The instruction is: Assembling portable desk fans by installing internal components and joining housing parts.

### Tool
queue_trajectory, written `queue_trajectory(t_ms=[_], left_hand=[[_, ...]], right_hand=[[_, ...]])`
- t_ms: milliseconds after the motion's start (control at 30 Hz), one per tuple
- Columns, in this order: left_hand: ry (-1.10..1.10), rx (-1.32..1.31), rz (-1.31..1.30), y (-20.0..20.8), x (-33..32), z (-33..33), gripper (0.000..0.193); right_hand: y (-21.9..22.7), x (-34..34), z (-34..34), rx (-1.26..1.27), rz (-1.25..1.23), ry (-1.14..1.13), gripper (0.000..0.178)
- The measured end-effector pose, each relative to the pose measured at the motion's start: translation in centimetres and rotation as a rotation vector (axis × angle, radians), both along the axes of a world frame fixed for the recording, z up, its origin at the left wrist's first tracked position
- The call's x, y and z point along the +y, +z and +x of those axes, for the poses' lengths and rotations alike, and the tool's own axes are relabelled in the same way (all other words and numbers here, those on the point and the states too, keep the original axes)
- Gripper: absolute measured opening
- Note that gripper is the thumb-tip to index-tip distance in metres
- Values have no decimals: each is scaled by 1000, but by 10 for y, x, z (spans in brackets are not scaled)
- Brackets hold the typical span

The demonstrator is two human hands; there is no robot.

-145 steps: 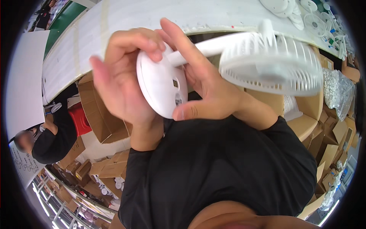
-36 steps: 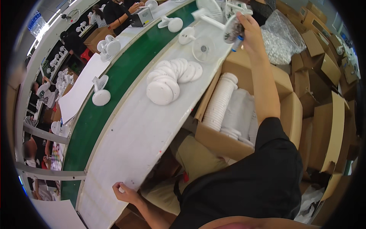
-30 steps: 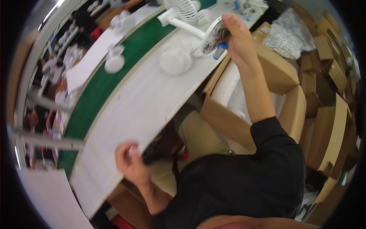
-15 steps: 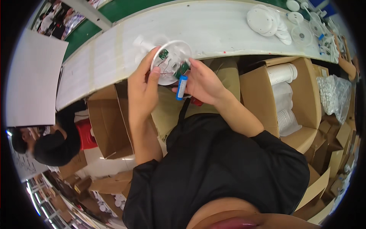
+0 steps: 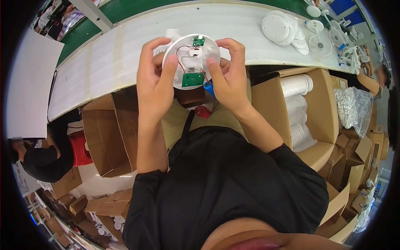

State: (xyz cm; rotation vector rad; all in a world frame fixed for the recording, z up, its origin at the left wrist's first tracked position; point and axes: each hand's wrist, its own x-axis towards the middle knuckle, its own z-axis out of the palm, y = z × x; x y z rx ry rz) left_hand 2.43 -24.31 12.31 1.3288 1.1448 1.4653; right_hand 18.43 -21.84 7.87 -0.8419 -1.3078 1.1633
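Over the near edge of the workbench I hold a round white plastic housing [image 5: 209,51], its hollow inside facing me. My left hand [image 5: 156,77] grips its left rim, thumb on the inner edge. On the opposite rim my right hand [image 5: 230,73] is closed the same way, fingers behind. Inside sit a small green circuit board [image 5: 198,41] at the top and a larger green board [image 5: 193,79] at the bottom, with thin red and dark wires. A blue cylindrical battery [image 5: 209,88] hangs at the lower right, beside my right hand. A white piece [image 5: 173,33] shows behind the housing.
White discs [image 5: 280,28] lie stacked on the white bench top [image 5: 137,35], with small white fans [image 5: 321,43] farther right. Open cartons stand at the left [image 5: 102,139] and right [image 5: 273,108], the right one holding white round parts. Other people work at both sides.
The housing has turned to face me more squarely. My right hand has moved up onto its rim, and the battery has swung to its lower right, partly behind my hand.
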Motion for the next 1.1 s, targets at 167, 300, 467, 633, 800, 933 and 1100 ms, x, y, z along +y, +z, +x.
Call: queue_trajectory(t_ms=[167,300,467,633,800,933,1100], left_hand=[[121,-82,85,-16,-6,-2,35],[141,-75,92,-15,-2,-6,35],[77,-169,39,-5,6,-6,34],[90,-321,57,-9,13,4,28],[179,-213,284,-23,17,18,20],[269,5,449,-28,19,25,20],[374,188,481,-31,23,25,22]], right_hand=[[22,11,-11,-468,546,-251,44],[37,16,-19,-638,703,-246,35],[51,24,-20,-624,714,-169,24],[69,34,-14,-589,656,-6,17],[78,38,-14,-572,517,65,13],[75,39,-17,-556,504,61,13],[80,41,-12,-562,566,159,15]])
